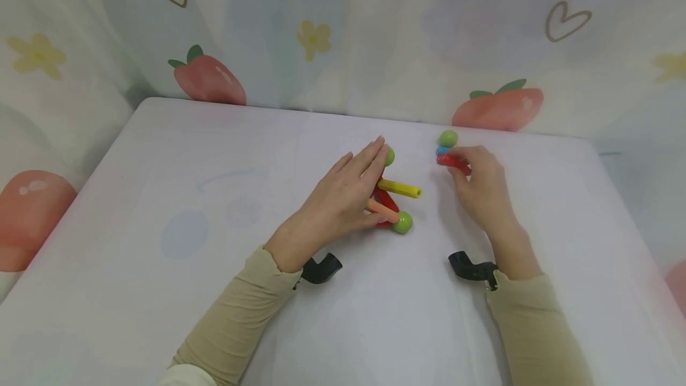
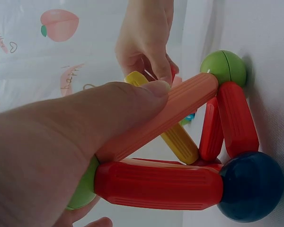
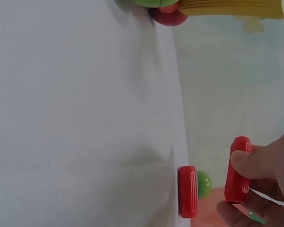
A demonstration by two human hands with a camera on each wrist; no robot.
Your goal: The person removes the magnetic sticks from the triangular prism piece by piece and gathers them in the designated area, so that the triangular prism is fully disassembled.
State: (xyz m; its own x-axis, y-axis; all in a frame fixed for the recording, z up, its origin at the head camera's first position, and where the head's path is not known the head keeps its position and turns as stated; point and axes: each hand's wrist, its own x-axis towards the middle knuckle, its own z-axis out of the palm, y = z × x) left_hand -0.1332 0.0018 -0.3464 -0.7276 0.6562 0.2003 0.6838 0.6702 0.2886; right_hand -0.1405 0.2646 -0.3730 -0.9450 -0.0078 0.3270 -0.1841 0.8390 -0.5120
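My left hand (image 1: 343,195) holds a framework of magnetic rods and balls, its thumb along an orange rod (image 2: 180,106). Red rods (image 2: 158,185), a yellow rod (image 1: 399,188), a dark blue ball (image 2: 251,187) and green balls (image 1: 402,222) make up the framework. Part of it is hidden behind the hand. To the right, my right hand (image 1: 482,186) pinches a short red rod (image 3: 238,172) between thumb and fingers, above the table. Close by, another red rod (image 3: 188,191) lies on the table, with a green ball (image 1: 448,139) and a small blue piece (image 1: 443,151) beside it.
The white table (image 1: 225,326) ends at the back against a patterned curtain (image 1: 370,34). A black wrist mount (image 1: 321,268) sticks out below the left hand, and a second black mount (image 1: 471,267) juts from the right wrist.
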